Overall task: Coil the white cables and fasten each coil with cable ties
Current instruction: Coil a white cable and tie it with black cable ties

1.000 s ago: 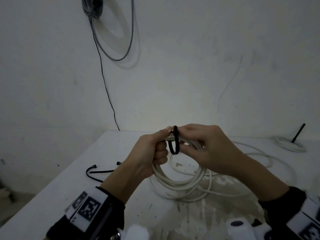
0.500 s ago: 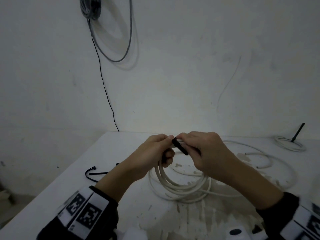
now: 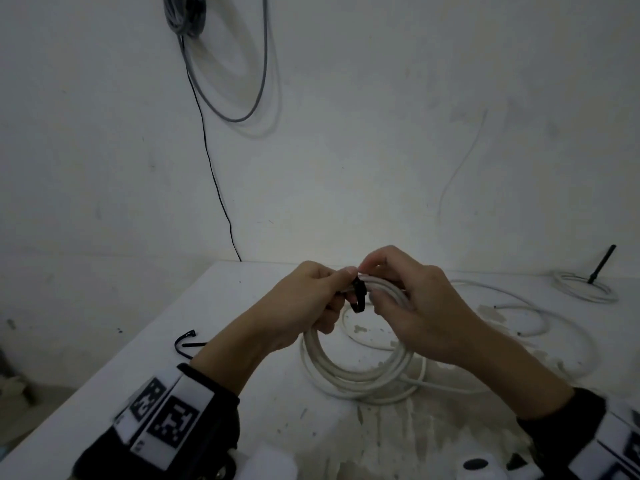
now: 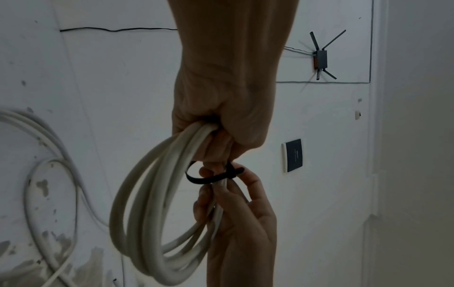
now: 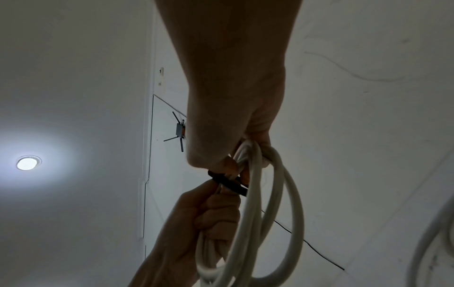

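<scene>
Tie going onto the first hand-held coil; more cable left on the tabletop.

White cable coil (image 3: pixel 349 368) wound in several loops, held up over the tabletop (image 3: pixel 194 344). Left hand (image 3: pixel 304 306) clamped round the bunched strands; right hand (image 3: pixel 412 306) holds the strands and pinches the black cable tie (image 3: pixel 358 296), looped round the bundle, loop slack, not yet cinched. Loose white cable (image 3: pixel 519 327) uncoiled behind. One small tied coil (image 3: pixel 585 289) lies far right. Spare black tie (image 3: pixel 188 342) lies at left.
</scene>
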Demonstrator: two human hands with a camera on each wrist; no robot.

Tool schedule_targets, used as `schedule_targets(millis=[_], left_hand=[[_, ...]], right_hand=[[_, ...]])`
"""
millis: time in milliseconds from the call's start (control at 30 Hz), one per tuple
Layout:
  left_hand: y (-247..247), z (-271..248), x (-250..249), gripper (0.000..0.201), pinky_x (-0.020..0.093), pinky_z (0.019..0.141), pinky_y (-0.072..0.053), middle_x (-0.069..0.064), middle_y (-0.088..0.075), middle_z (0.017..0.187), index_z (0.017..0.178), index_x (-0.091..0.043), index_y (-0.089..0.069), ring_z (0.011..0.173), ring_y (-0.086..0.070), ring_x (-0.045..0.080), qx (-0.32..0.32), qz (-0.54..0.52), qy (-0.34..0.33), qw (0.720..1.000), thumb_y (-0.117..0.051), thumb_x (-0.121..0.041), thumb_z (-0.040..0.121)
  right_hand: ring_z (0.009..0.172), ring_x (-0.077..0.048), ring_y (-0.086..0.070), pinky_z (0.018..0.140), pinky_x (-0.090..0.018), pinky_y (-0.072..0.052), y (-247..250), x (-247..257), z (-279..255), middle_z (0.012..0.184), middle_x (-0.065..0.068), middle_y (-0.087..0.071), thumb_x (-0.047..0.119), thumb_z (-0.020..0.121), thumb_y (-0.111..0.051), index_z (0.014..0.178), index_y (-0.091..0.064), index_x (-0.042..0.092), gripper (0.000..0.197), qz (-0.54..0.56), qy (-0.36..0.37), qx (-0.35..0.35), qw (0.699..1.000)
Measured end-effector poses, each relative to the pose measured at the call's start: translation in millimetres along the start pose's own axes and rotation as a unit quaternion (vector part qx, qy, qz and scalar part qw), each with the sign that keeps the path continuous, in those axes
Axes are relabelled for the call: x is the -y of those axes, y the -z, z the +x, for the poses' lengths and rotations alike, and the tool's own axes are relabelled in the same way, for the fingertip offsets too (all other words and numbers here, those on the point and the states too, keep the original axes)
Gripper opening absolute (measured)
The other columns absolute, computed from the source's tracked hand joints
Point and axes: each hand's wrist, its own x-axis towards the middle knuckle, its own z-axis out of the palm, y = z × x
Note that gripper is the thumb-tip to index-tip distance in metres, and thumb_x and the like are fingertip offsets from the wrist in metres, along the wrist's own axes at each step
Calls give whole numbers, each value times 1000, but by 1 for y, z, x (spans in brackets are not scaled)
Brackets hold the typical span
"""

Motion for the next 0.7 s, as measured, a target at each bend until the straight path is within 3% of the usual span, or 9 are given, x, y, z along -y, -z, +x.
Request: schedule_targets(millis=[100, 233, 333, 400, 533, 633, 700], left_hand=[[-1, 0, 1, 40, 17, 40, -23, -8, -24, 46, 70, -3, -53, 41, -19, 7, -1, 5, -14, 1000, -38, -25, 100], [-2, 1, 4, 42, 16, 39, -24, -9, -27, 44, 67, -5, -52, 41, -20, 7, 3, 14, -22, 1000, -38, -26, 100], [-3, 2, 5, 42, 17, 40, -23, -8, -27, 44, 65, -6, -51, 41, -19, 7, -6, 10, -25, 1000, -38, -25, 100], [-3, 2, 6, 42, 18, 41, -23, -7, -27, 44, 66, -4, -53, 41, -20, 8, -11, 26, -30, 999, -39, -26, 99], [-6, 0, 4, 43, 19, 42, -26, -6, -35, 39, 62, -8, -58, 38, -26, 10, -43, 146, -53, 987, -44, -30, 96], [-7, 2, 1, 43, 17, 40, -28, -4, -38, 38, 66, -4, -62, 32, -31, 7, -76, 218, -65, 971, -46, -30, 96], [-7, 5, 1, 43, 16, 38, -28, 0, -41, 41, 73, 1, -66, 30, -32, 5, -91, 243, -65, 964, -46, -30, 96]], right_hand=[[56, -17, -53, 52, -30, -43, 4, 5, -2, 69, -1, -63, 7, 84, -56, 95, -54, 16, 14, 14, -9, 20, 1000], [72, -15, -67, 68, -35, -53, 8, 4, 2, 81, 6, -71, 24, 89, -59, 97, -59, 14, 12, -29, 6, 17, 999], [77, -9, -66, 72, -20, -52, 10, 1, 5, 84, 1, -72, 19, 80, -68, 88, -72, 11, 12, -89, 85, -51, 991], [77, -4, -61, 70, -10, -45, 10, 3, 6, 81, 2, -69, 15, 76, -70, 79, -74, 11, 6, -106, 103, -49, 988], [74, -3, -51, 68, -5, -36, 14, 9, 8, 75, 3, -64, 12, 79, -62, 74, -64, 9, 6, -149, 104, 13, 983], [72, 7, -47, 66, -3, -34, 21, 13, 11, 74, 5, -59, 19, 84, -55, 77, -59, 10, 12, -150, 98, 12, 984], [69, 7, -47, 64, -4, -35, 24, 16, 12, 73, 6, -57, 21, 85, -52, 78, -58, 10, 15, -151, 97, -2, 984]])
